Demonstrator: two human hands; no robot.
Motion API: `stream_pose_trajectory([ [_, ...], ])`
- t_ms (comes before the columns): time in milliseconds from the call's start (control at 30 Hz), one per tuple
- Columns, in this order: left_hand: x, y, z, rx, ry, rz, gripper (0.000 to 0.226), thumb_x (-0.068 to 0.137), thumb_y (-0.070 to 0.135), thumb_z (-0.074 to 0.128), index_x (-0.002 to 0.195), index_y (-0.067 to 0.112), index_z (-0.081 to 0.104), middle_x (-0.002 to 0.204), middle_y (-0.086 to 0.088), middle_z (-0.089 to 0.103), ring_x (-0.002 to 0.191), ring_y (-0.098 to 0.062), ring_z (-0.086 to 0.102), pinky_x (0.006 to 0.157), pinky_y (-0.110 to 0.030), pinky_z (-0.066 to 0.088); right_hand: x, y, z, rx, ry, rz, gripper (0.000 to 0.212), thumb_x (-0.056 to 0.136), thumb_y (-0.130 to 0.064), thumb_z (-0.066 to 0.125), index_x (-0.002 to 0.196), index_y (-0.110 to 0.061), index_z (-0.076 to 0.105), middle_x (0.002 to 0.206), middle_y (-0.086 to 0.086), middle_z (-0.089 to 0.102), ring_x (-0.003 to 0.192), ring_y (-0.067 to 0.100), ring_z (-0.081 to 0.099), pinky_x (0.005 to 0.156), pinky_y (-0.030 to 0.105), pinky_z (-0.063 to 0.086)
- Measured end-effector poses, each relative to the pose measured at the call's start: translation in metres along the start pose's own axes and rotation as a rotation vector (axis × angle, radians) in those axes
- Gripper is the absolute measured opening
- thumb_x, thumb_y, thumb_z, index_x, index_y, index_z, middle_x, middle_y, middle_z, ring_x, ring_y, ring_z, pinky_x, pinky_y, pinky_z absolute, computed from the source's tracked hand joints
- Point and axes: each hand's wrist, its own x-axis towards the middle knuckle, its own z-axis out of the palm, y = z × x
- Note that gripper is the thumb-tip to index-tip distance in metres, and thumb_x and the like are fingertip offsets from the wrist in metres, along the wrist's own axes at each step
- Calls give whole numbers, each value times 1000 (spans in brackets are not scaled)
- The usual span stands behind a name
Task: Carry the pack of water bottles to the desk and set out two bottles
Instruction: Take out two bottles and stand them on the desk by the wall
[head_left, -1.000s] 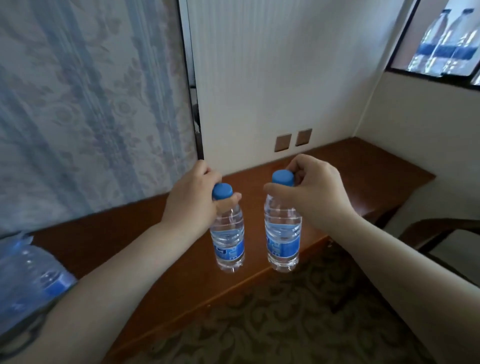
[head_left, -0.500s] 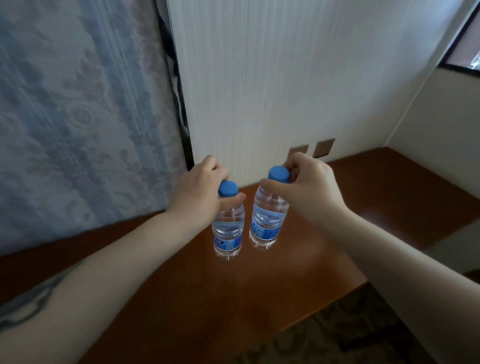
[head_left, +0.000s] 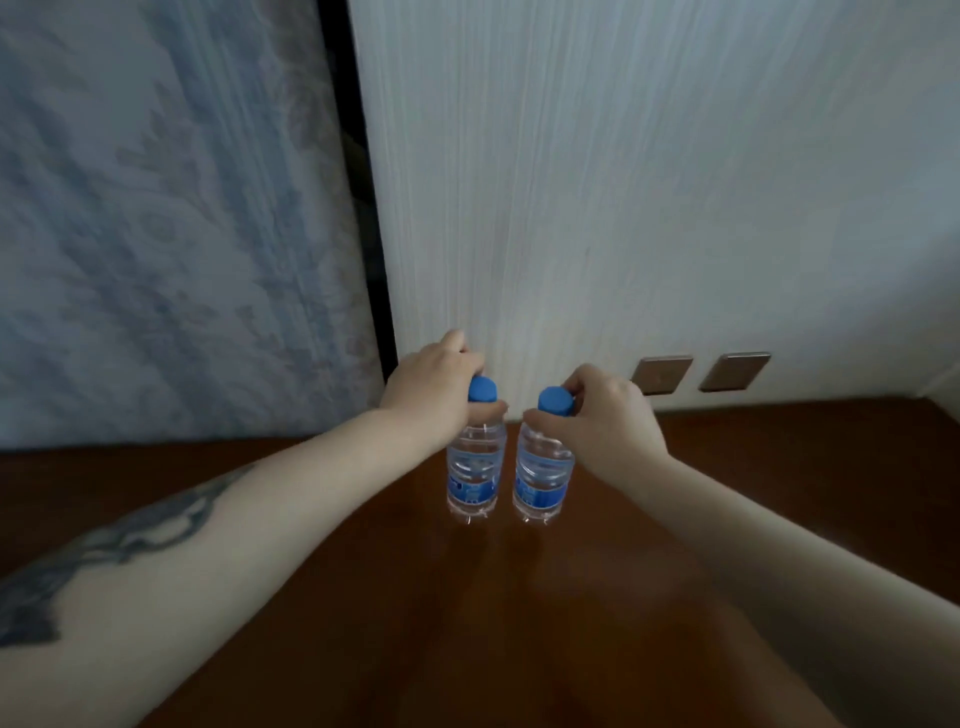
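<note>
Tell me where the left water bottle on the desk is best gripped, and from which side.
Grip the left water bottle at the neck just under its blue cap, coming from above. It stands upright on the desk, close beside the right water bottle, so side access looks tight. The left hand holds it this way.

Behind the work area, a pale wall panel (head_left: 649, 208) with fine vertical grain carries two bronze-coloured switch plates (head_left: 698, 373) set side by side, beside a blue-and-white patterned curtain (head_left: 156, 234) and a dark vertical strip (head_left: 358, 208) between them.

Bare, sleeveless forearms — a dark tattoo (head_left: 119, 545) marks the left one.
</note>
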Motion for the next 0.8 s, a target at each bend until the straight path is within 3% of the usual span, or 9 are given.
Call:
stream_pose_trajectory([
  [267, 55, 9, 32, 182, -59, -171, 31, 82, 40, 67, 89, 12, 57, 90, -5, 50, 76, -21, 52, 64, -34, 43, 66, 27, 24, -41, -110, 9, 34, 80, -42, 73, 92, -21, 49, 71, -10, 51, 61, 3, 50, 44, 21, 33],
  [600, 98, -3, 58, 170, -13, -294, 40, 83, 53, 61, 80, 14, 53, 87, -2, 48, 71, -18, 53, 55, -30, 35, 115, 36, 47, 14, -105, 20, 32, 88, -36, 67, 96, -14, 45, 81, 1, 55, 60, 12, 48, 44, 22, 31],
  [800, 103, -12, 64, 142, 63, -323, 34, 85, 50, 59, 79, 18, 49, 84, -1, 57, 71, -17, 50, 59, -30, 31, 127, 35, 52, -39, -137, -10, 35, 90, -36, 64, 111, -12, 50, 95, 7, 63, 77, 24, 58, 61, 34, 44],
])
